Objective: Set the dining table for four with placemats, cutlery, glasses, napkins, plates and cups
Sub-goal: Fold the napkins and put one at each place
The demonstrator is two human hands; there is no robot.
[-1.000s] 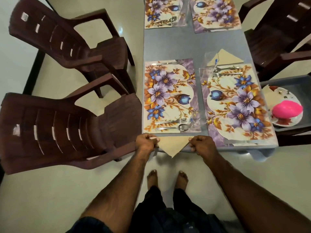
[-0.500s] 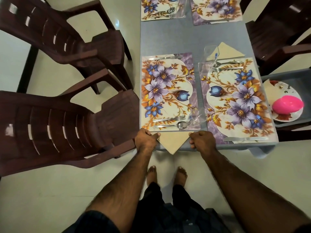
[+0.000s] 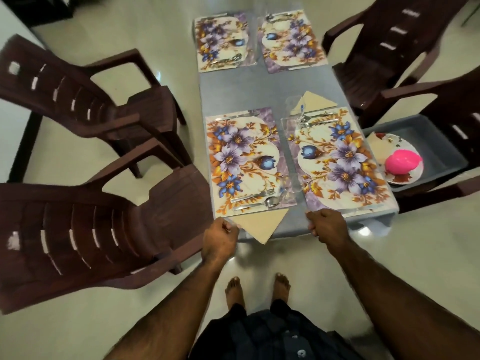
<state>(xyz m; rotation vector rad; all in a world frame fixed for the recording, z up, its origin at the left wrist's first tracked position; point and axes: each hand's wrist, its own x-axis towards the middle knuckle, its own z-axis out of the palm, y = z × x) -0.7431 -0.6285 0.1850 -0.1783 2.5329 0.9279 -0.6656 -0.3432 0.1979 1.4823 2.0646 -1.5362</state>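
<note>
A tan triangular napkin [image 3: 262,225] lies at the grey table's [image 3: 265,89] near edge, its tip hanging over, just below the near-left floral placemat [image 3: 246,162]. My left hand [image 3: 220,236] has its fingers curled over the napkin's left corner. Just off the napkin's right corner, my right hand [image 3: 326,224] is loosely curled and holds nothing. A fork and spoon [image 3: 257,199] lie on that placemat's near end, with a clear glass [image 3: 294,181] beside them. The near-right placemat [image 3: 340,162] has a second napkin [image 3: 315,102], a glass [image 3: 296,107] and cutlery [image 3: 319,118] at its far end.
Two more floral placemats [image 3: 223,40] [image 3: 291,40] lie at the far end. A grey bin [image 3: 439,144] to the right holds patterned plates [image 3: 384,141] and a pink cup [image 3: 402,162]. Dark brown plastic chairs [image 3: 78,224] [image 3: 389,48] stand on both sides. My bare feet are on the tiled floor.
My right hand has let go of the napkin's right corner and moved right. The napkin now lies flat on the table edge. The view has pulled back.
</note>
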